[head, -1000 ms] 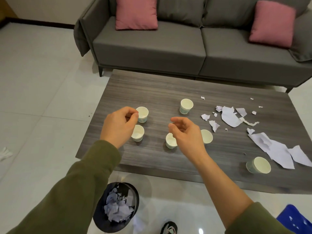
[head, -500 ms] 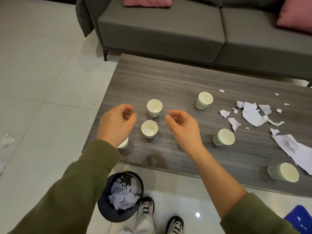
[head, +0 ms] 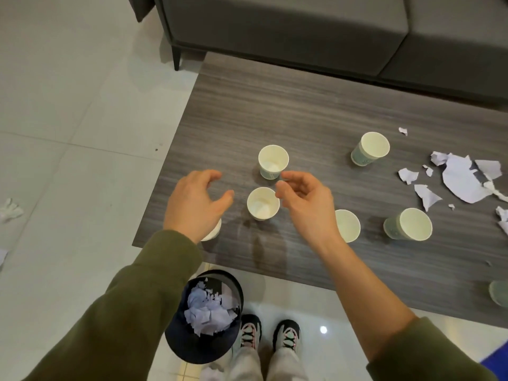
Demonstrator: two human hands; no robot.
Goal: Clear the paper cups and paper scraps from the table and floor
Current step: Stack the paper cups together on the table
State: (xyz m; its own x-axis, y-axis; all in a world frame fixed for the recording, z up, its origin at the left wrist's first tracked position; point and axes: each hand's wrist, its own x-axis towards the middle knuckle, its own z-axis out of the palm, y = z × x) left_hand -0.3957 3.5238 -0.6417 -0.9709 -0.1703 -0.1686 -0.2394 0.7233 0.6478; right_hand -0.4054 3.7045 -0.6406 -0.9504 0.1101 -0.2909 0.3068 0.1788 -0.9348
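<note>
Grey sofa (head: 288, 26) fills the top of the view, and right in front of it is the dark wood-grain bench (head: 275, 105) where most of the mess sits. White tiled floor (head: 68, 105) takes up the left side, with a crumpled paper scrap (head: 9, 209) lying on it over by the left edge.

Down near the person's shoes (head: 270, 332) there's a dark bin (head: 203, 345) already stuffed with torn paper (head: 209, 309).

Both arms in olive sleeves (head: 123, 312) reach over the near-left corner of the bench. Left hand (head: 196, 202) is spread open, holding nothing, hovering over a cup (head: 213, 233) that mostly hides beneath it. Right hand (head: 308, 200) is also empty, grip loosely curled with the fingers apart, just beside the middle cup (head: 262, 203).

Other paper cups stand upright: one (head: 273, 161) just behind the middle cup, one (head: 347, 225) partly behind the right wrist, one (head: 409, 224) further right, one (head: 371, 148) toward the back. Another (head: 499, 294) is cut off at the right edge.

Torn paper scraps (head: 461, 178) are scattered on the right part of the bench.
</note>
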